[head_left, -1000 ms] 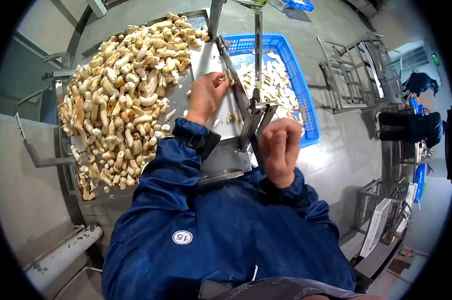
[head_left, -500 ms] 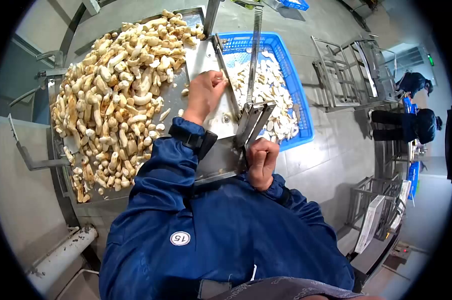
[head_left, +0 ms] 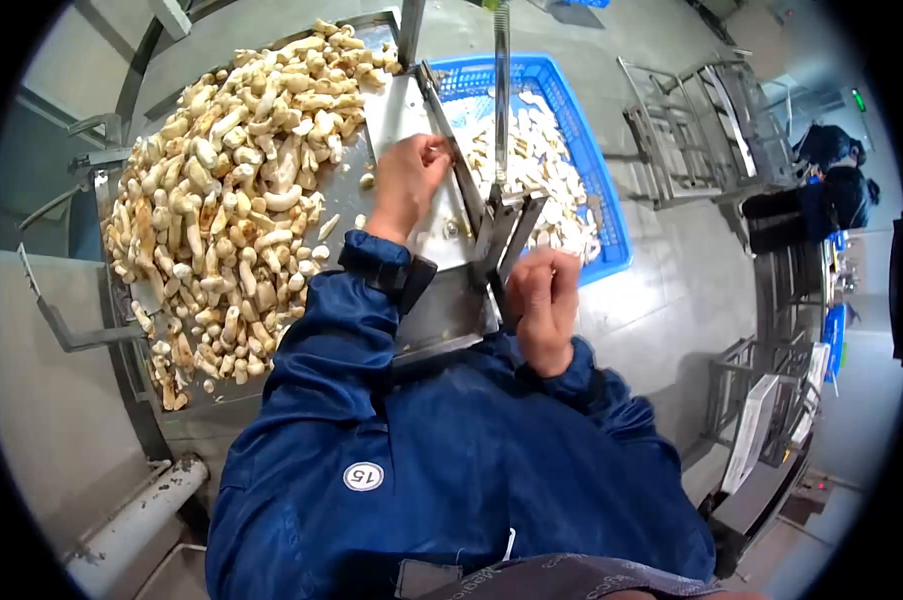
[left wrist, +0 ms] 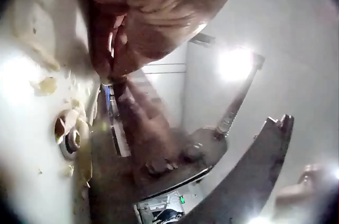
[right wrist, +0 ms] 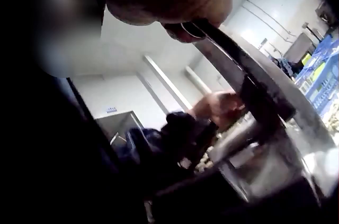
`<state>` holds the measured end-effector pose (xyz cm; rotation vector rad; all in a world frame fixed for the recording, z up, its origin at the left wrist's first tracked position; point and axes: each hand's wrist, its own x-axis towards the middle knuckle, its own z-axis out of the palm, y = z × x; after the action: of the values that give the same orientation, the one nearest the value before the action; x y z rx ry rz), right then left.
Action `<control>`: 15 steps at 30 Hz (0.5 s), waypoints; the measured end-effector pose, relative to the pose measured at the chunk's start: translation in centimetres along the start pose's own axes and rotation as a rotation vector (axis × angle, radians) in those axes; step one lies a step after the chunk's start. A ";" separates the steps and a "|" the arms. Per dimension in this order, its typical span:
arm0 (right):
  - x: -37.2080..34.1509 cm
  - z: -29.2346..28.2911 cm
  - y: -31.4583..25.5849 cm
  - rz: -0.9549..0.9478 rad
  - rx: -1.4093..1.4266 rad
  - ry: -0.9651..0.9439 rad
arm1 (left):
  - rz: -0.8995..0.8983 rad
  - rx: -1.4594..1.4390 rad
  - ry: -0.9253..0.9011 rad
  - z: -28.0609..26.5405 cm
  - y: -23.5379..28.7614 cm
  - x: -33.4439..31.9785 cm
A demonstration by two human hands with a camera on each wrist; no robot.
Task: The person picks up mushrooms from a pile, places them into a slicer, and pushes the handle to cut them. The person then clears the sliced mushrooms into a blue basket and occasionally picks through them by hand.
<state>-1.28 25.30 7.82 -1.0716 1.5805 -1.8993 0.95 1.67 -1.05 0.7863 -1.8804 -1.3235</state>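
The person's left hand [head_left: 406,188] lay over a pale metal plate [head_left: 401,108], its fingers bent and drawn in toward one another beside a hinged metal cutter [head_left: 494,243]. Whether they pinched a piece of mushroom could not be told. In the left wrist view, small pale scraps [left wrist: 46,85] lay on the plate below that hand, some of them round a bolt.

The right hand [head_left: 544,310] had its fingers curled round the end of the cutter's dark lever [right wrist: 244,69], as the right wrist view showed. An upright spring [head_left: 501,110] rose from the cutter.

Whole mushrooms [head_left: 221,200] were heaped on the metal surface [head_left: 347,195] to the left of the plate, with a few loose pieces between heap and hand. On the cutter's other side, pale mushroom slices [head_left: 551,180] covered much of a blue crate [head_left: 607,190].

The person wore a blue smock [head_left: 451,450] bearing a round badge [head_left: 363,476] marked 15. Two other people [head_left: 839,195] stood off to the right.
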 end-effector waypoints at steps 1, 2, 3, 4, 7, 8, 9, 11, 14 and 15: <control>1.6 1.0 -3.0 0.069 0.158 0.023 | -0.008 -0.033 0.003 0.2 -0.4 -0.1; 2.7 1.2 -4.3 0.085 0.159 0.007 | -0.017 -0.022 -0.007 0.1 -0.1 -0.3; 2.6 1.2 -4.1 0.073 0.157 0.026 | -0.024 -0.010 -0.017 -0.1 0.4 -0.4; 2.6 1.2 -3.5 0.057 0.154 0.043 | -0.025 0.001 -0.024 -0.3 0.8 -0.2; -1.4 0.0 3.7 -0.161 -0.009 0.074 | -0.114 -0.134 -0.099 -1.1 1.8 -0.3; -2.3 -0.3 5.3 -0.183 -0.066 0.071 | -0.126 -0.094 -0.110 -1.3 3.1 -0.5; -2.6 -0.3 5.5 -0.198 -0.066 0.060 | -0.190 -0.153 -0.132 -1.1 2.3 0.0; -2.0 -0.1 5.3 -0.277 -0.069 0.059 | -0.293 -0.168 -0.218 -1.2 2.2 0.4; -1.3 -0.9 5.2 -0.364 -0.106 0.000 | -0.334 -0.215 -0.276 -1.1 4.7 0.2; -1.4 -1.1 5.2 -0.316 -0.114 -0.024 | -0.354 -0.233 -0.243 -1.1 5.4 -0.2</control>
<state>-2.04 25.81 2.37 -1.4617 1.5987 -2.0015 1.51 2.88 4.32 0.8955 -1.7747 -1.8946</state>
